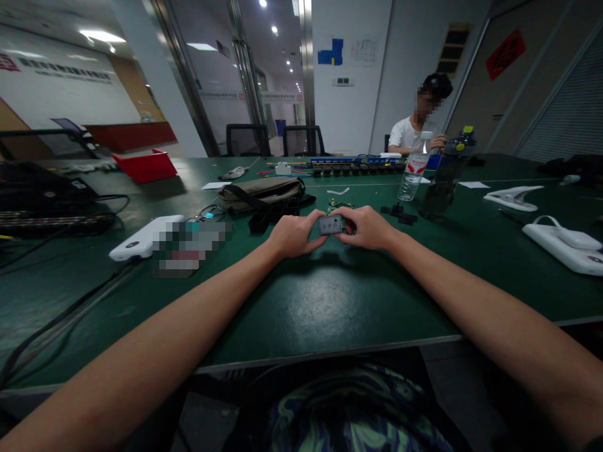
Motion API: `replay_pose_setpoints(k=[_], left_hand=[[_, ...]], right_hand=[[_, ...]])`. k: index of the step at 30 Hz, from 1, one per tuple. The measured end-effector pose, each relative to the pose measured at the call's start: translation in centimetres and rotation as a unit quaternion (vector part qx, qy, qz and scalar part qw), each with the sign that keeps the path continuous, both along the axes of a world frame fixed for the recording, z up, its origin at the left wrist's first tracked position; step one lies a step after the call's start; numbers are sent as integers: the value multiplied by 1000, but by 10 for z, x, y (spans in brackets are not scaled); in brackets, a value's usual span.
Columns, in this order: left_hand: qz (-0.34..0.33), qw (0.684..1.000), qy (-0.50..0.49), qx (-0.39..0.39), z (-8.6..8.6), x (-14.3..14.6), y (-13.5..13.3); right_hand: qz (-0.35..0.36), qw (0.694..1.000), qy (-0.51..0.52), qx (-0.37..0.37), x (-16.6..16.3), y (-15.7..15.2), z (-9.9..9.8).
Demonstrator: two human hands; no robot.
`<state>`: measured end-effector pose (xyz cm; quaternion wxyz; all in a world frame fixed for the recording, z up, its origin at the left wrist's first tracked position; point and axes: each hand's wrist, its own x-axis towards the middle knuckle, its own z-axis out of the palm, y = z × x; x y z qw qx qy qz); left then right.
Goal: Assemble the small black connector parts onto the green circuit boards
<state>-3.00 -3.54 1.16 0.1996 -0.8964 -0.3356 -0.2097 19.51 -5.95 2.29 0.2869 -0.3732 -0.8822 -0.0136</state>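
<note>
Grey lettered module (330, 225): held just above the table (325, 301), lettered face turned toward the wearer. Left hand (293, 236) pinches its left end between thumb and forefinger; right hand (368, 227) pinches the right end likewise. Grip on both sides is narrow, closed upon the piece. Lettering is too small to read with certainty.

Recommended handling, in my judgement: light, even pressure at the two short ends, thumbs clear of the marked face, and the piece level over the table — a slip there would probably mean only a short drop. Green circuit boards (340, 204) lie just beyond the hands; contact with them is best avoided.

Containers noted: a clear water bottle (414, 179) with a red-and-white label, liquid level not determinable; a dark bottle (443, 183) with yellow at its lid, contents not visible; a grey-brown fabric pouch (264, 193), interior hidden — nothing can be certified about what it holds.
</note>
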Motion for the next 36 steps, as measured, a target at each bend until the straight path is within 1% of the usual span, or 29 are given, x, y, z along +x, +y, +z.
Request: replay_pose_setpoints(k=[25,36], left_hand=[[6,1000,-4,-17,0,0,-1],[-3,1000,-4,0,0,0,1]], right_hand=[[-2,1000,-5,0,0,1,0],[0,1000,0,-3,0,0,0]])
